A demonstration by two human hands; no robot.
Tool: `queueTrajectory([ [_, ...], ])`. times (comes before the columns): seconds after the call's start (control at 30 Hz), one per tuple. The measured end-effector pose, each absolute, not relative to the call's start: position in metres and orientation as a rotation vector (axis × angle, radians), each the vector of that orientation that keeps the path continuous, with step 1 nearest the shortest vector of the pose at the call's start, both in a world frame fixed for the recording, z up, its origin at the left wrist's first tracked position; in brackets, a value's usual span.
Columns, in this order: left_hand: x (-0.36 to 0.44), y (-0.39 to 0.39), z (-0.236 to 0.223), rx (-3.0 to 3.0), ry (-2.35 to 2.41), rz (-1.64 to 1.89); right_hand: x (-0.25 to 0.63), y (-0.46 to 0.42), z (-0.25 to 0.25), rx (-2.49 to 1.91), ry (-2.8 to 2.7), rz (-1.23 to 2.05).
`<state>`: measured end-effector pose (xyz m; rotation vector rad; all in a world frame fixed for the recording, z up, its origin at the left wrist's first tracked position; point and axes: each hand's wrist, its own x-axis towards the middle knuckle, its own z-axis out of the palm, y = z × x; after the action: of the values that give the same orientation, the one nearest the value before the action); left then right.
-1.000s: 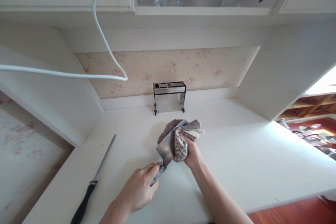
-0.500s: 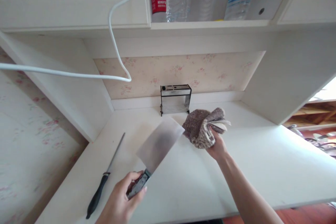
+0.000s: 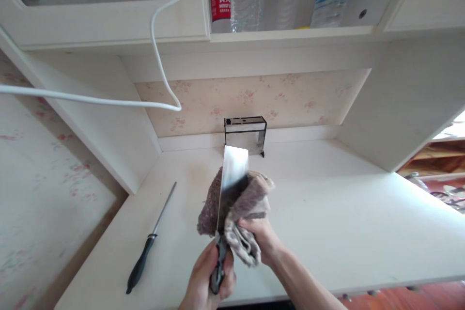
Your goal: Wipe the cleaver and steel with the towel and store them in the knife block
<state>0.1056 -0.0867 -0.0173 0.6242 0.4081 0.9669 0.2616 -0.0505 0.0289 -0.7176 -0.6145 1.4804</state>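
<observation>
Around the handle [image 3: 217, 271] of the cleaver [image 3: 235, 162], my left grip [image 3: 214, 273] is wrapped firmly, the blade pointing up and away from me. Just to the right, my right grip [image 3: 259, 237] is closed on a bunched cloth [image 3: 252, 198] — brown and pale, folded loosely, one end drooping toward me. It shows on both sides of the blade, covering part of its right side and spreading out to the left, so cleaver and cloth meet above the middle of the white table [image 3: 345, 223]. Off to my left, a rod [image 3: 163, 210] lies slantwise on the table, its black handle end nearer me. Beyond the blade's tip, a black-edged rack [image 3: 245, 126] stands at the back, near the flowered wall [image 3: 203, 106]. Higher up, bottles [image 3: 249, 5] stand on a shelf [image 3: 290, 35] — and a white cord [image 3: 157, 53] hangs down to the left of them.
</observation>
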Motion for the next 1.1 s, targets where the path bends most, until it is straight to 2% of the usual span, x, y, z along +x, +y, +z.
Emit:
queueTrajectory([
  [0.17,0.121,-0.088,-0.041,0.505,0.382,0.934,0.248,-0.055,0.04,-0.858,-0.706,1.363],
  [0.33,0.112,-0.085,-0.032,0.511,0.369,0.838,0.262,-0.048,0.045,-0.903,-0.62,1.308],
  [0.63,0.068,-0.091,-0.025,0.727,0.457,0.613,0.324,-0.01,0.068,-0.932,-0.553,1.159],
  [0.8,0.052,-0.094,-0.025,0.857,0.589,0.597,0.372,0.009,0.074,-0.759,-0.406,0.931],
  [0.97,0.058,-0.089,-0.009,1.045,0.716,0.748,0.403,-0.003,0.056,-0.559,-0.513,1.095],
  [1.1,0.078,-0.078,0.016,1.318,1.009,0.833,0.397,-0.024,0.022,-0.67,-0.509,1.202],
])
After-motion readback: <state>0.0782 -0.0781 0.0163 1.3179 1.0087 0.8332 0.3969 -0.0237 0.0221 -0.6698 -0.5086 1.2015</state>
